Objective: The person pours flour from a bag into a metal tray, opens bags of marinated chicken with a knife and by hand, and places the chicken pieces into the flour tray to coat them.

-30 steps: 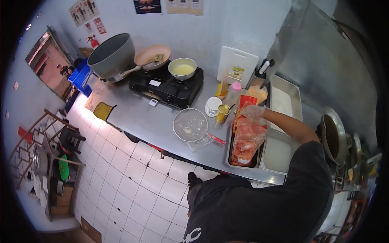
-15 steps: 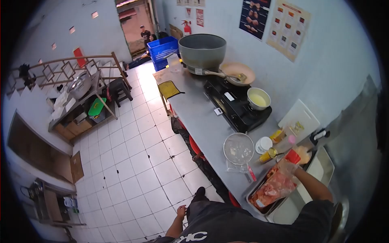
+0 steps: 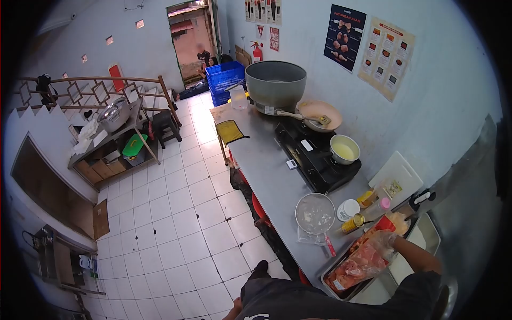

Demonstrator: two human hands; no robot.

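My right hand (image 3: 388, 245) is at the metal tray (image 3: 324, 278) of raw meat (image 3: 346, 272). Clear plastic (image 3: 377, 250) covers the hand and part of the meat, so its fingers are hidden. A red scoop-like piece (image 3: 385, 224) sits just beyond the hand, beside a pale plastic bag (image 3: 399, 221). Low in the view, my left hand (image 3: 236, 306) hangs beside my body, away from the counter. Only a small part of it shows, and its fingers cannot be made out.
On the steel counter (image 3: 266, 162) lie a strainer (image 3: 315, 213), a white tub (image 3: 348, 209), a yellow can (image 3: 353, 223) and a pink-capped bottle (image 3: 380, 205). Farther along stand a black stove (image 3: 314, 165), a saucepan (image 3: 344, 149), a frying pan (image 3: 325, 114) and a large pot (image 3: 276, 88).
My view has tilted up a little, so the room sits lower in it. My right hand stays at the meat tray under the plastic. Less of my left hand shows.
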